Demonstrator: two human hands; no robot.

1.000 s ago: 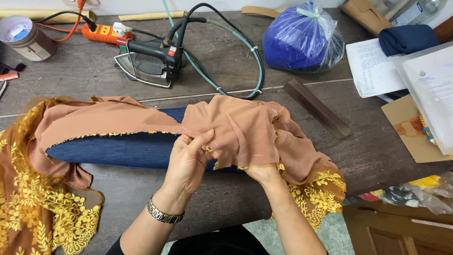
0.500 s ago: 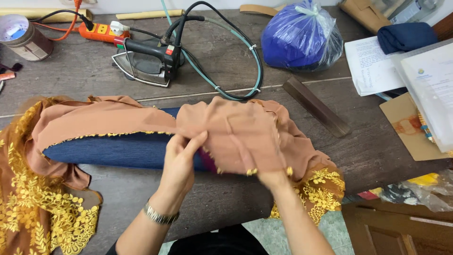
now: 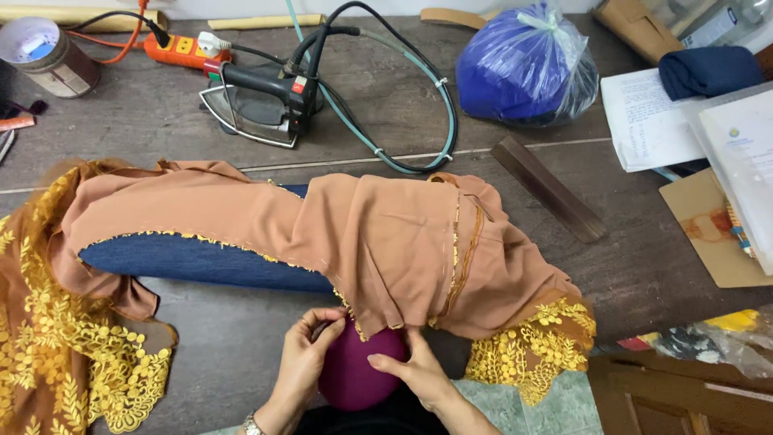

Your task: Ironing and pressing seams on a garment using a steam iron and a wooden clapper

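A tan fabric garment (image 3: 386,234) with gold lace trim (image 3: 72,354) lies draped over a long blue padded pressing board (image 3: 201,262) on the dark table (image 3: 201,153). Both hands are at the table's near edge, under the garment's lower hem. My left hand (image 3: 302,358) pinches the hem edge beside a rounded purple cushion (image 3: 358,370). My right hand (image 3: 411,366) rests on the purple cushion, fingers touching the fabric edge. A wristwatch shows on the left wrist.
A black iron (image 3: 258,101) with hose and cable stands at the back centre, an orange power strip (image 3: 181,50) behind it. A blue plastic bag (image 3: 523,68), papers (image 3: 652,117), a dark wooden bar (image 3: 547,189) and a round tin (image 3: 44,52) lie around.
Both hands have drawn back from the top of the garment to the table's near edge. The fabric now lies spread flatter over the board, and the purple cushion has come into view.
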